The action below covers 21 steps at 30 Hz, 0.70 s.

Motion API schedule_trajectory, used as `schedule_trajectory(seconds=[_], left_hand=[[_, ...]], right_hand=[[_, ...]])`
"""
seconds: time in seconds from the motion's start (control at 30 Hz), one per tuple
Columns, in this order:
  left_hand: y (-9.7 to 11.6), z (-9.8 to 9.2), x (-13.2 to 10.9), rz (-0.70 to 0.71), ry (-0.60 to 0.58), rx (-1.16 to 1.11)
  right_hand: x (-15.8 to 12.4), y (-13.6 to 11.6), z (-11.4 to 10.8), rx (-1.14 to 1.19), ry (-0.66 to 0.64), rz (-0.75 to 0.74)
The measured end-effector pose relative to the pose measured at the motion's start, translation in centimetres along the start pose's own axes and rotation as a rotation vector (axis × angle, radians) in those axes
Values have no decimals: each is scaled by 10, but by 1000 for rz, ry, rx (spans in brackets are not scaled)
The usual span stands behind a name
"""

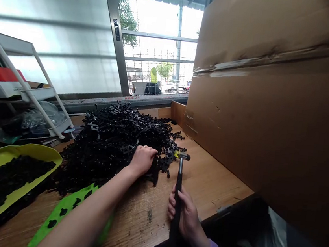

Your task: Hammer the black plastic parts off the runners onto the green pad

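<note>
A large heap of small black plastic parts [112,137], some joined on thin stems, covers the middle of the wooden table. At the heap's right side my left hand [143,160] has its fingers curled down round some of the parts; its fingertips are partly hidden. My right hand [185,213] grips the black handle of a small mallet [179,177], held upright at the table's front edge. The mallet's head has one yellow face and one dark face. Under my left forearm lies a bright green mat [64,203] with several round black pieces on it.
To the left, a yellow scoop-shaped tray [42,150] holds many small black pieces. A white shelf rack [47,74] stands behind it. A tall cardboard sheet [262,99] walls off the right side. Behind the wooden table [205,179] is a barred window [160,51].
</note>
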<state>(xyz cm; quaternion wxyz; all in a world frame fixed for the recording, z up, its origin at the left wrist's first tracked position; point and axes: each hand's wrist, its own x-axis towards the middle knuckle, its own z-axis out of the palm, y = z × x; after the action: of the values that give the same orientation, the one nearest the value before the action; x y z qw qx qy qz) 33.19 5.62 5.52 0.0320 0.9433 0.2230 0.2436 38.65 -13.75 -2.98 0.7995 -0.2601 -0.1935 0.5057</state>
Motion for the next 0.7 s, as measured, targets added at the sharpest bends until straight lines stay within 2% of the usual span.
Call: schedule_trajectory(seconds=[0.1, 0.2, 0.27, 0.4, 0.5, 0.6, 0.7], left_hand=[[-15, -18, -5, -90, 110, -103], [-33, -37, -16, -208, 265, -367], [-43, -48, -25, -238, 356, -463], [-55, -65, -46, -153, 352, -217], [-61, -71, -57, -202, 418, -228], [-66, -71, -61, -325, 540, -474], [-69, -70, -62, -366, 546, -675]], right_hand=[[-2, -1, 1, -8, -20, 1], [-3, -2, 1, -15, -39, 4], [-3, -1, 0, -17, -48, 14], [-2, 0, -2, -41, -63, 30], [-2, 0, -3, -58, -63, 35], [-3, -1, -3, -55, -57, 49], [-4, -1, -1, -56, -55, 66]])
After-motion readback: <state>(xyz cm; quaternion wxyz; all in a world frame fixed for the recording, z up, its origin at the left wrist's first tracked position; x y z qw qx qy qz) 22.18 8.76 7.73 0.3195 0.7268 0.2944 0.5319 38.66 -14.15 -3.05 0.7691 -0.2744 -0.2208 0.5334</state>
